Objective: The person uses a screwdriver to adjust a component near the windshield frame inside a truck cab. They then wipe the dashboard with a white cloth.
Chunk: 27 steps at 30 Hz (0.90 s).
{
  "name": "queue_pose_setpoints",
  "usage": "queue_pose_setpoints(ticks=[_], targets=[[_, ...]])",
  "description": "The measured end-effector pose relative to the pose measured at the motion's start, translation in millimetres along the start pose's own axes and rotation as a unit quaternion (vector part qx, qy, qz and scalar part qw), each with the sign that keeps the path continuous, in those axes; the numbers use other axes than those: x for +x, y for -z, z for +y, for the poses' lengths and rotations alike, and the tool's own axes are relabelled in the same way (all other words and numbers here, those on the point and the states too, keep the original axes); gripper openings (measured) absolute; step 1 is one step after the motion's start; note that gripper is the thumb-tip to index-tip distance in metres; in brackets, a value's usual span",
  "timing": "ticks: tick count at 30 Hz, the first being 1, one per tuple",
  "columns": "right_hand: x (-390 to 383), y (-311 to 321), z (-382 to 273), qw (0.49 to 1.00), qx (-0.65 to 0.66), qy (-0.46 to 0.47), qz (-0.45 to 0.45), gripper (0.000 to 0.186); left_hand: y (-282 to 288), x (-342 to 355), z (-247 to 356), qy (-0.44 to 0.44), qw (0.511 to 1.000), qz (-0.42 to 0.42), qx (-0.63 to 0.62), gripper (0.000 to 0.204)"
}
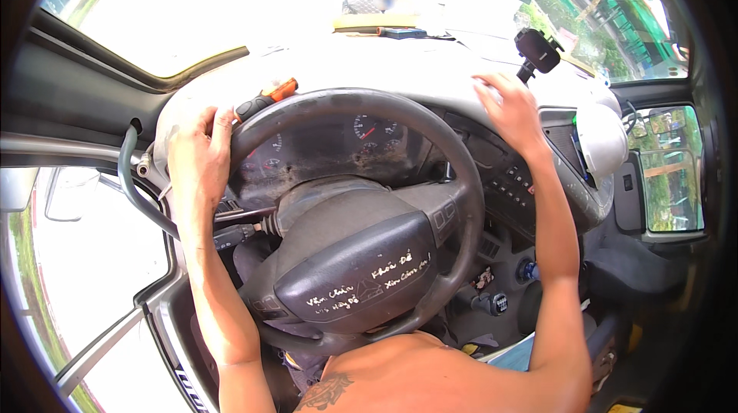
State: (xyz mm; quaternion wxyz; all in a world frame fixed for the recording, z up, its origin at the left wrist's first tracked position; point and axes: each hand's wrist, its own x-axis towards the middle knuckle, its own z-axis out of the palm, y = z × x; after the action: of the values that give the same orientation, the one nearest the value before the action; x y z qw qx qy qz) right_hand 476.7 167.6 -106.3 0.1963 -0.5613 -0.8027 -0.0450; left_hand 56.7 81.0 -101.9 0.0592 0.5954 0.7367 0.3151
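Note:
My left hand [201, 142] is at the dashboard's left end, just beside the upper left rim of the black steering wheel [470, 182]. Its fingers are bent and close together; whatever they may hold is lost in the glare. Right beside its thumb, a tool with a black and orange handle [265, 99] lies on the dashboard behind the wheel. My right hand [511, 113] is raised over the bright dashboard, right of the wheel and near the black phone holder [537, 50]. Those fingers curl toward the thumb, slightly blurred, and a pale bit at their tips is unclear.
A white hard hat [601, 141] sits at the dashboard's right end. Flat items, one of them blue [402, 33], lie under the windscreen. The gear lever [492, 304] stands right of the wheel, a control stalk [234, 237] to its left. A grey grab handle [132, 171] curves along the left pillar.

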Motion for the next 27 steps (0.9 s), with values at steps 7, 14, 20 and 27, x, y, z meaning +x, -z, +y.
queue_pose_setpoints(ticks=[7,14,20,27], targets=[[226.1,-202.2,54.1,0.937,-0.13,-0.093,-0.311,0.084,-4.7,9.5,3.7,0.107,0.988,-0.064,-0.094,0.032],[258.0,-245.1,6.9,0.906,-0.164,-0.277,-0.274,0.094,-1.9,11.1,5.7,0.111,0.986,-0.049,-0.118,0.034],[256.2,-242.0,67.3,0.955,-0.116,-0.046,-0.268,0.046,-1.7,8.5,3.7,0.117,0.986,-0.052,-0.111,0.037],[208.3,-166.1,104.2,0.96,0.21,-0.07,-0.173,0.022,-3.8,8.1,3.8,0.106,0.987,-0.061,-0.105,0.039]])
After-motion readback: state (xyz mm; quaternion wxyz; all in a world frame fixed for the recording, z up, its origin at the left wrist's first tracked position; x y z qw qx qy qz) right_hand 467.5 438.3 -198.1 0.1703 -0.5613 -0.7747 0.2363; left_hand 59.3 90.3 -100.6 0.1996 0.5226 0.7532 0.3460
